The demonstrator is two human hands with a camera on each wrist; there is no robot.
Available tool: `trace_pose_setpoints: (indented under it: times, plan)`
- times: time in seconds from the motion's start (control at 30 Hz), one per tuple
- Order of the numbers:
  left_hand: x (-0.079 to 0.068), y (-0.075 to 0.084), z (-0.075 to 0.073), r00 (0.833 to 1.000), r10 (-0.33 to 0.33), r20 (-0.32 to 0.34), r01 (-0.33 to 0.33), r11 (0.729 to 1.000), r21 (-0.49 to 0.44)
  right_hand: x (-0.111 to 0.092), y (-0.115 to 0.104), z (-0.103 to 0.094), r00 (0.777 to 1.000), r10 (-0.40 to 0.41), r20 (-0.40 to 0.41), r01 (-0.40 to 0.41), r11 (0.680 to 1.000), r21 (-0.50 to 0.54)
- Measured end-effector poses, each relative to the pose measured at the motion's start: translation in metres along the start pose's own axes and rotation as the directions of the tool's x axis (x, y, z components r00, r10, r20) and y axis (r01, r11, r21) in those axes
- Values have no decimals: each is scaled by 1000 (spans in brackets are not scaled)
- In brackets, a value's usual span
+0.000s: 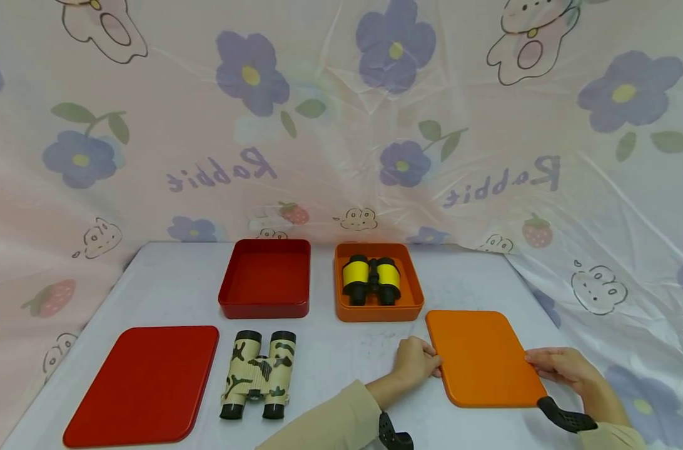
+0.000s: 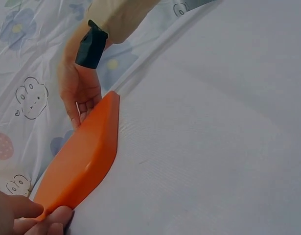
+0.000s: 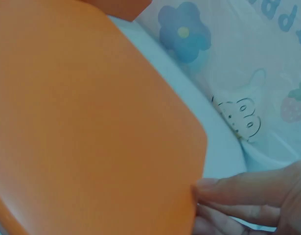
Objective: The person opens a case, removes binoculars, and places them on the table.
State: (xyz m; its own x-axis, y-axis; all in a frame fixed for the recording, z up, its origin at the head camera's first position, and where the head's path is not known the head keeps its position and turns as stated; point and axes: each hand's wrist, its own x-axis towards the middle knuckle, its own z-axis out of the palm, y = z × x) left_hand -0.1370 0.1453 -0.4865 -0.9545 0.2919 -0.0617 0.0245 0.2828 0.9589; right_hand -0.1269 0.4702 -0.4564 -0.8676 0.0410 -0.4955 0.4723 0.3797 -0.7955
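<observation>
Your left hand (image 1: 413,362) and right hand (image 1: 569,370) pinch the rounded-square orange plastic lid (image 1: 484,359), seemingly the gripping step; lifting should stay level.

Left hand (image 1: 414,364) and right hand (image 1: 568,370) pinch.

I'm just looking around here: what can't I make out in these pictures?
- Orange lid, underside: turned away in the head view.
- Orange lid, full outline: cut off by the left and bottom edges in the right wrist view.
- Orange box, floor under the yellow-and-black binoculars: covered by them in the head view.
- Left hand, whole shape: cut off by the left and bottom edges in the left wrist view.
</observation>
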Motion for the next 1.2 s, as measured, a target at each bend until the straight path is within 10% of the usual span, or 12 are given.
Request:
trace_pose_setpoints:
  times: [1.2]
  plan:
    - [12,23,-44,992,125,32,-124,991,-43,3,-72,53,974,-222,-36,205,941,-268]
